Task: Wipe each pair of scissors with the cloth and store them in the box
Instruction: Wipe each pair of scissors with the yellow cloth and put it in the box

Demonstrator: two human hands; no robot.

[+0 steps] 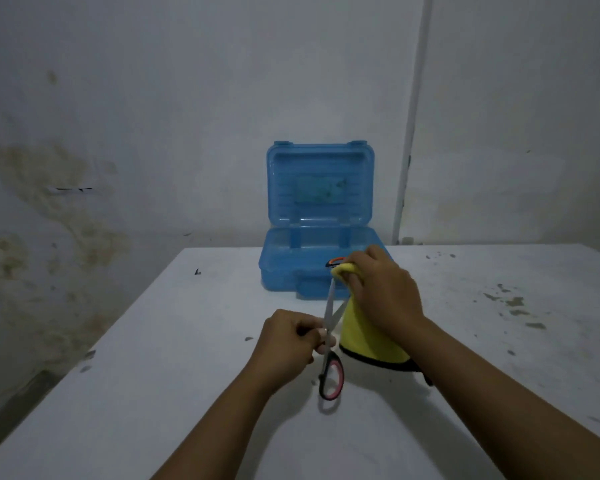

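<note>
My left hand point(291, 337) grips a pair of scissors point(331, 372) near the pivot, with the black and pink handles hanging below and the blades pointing up and away. My right hand point(385, 292) holds a yellow cloth point(364, 341) pinched around the blade tips, and the rest of the cloth hangs down over the table. Behind my hands stands a blue plastic box point(281, 268) with its lid upright. An orange and black handle point(335, 262) of another pair of scissors shows at the box's front rim, just beside my right thumb.
The white table point(187, 393) has dark specks and chipped paint at the right point(513, 301). Its left edge runs diagonally beside a stained wall. A white pipe point(409, 133) runs up the wall behind the box.
</note>
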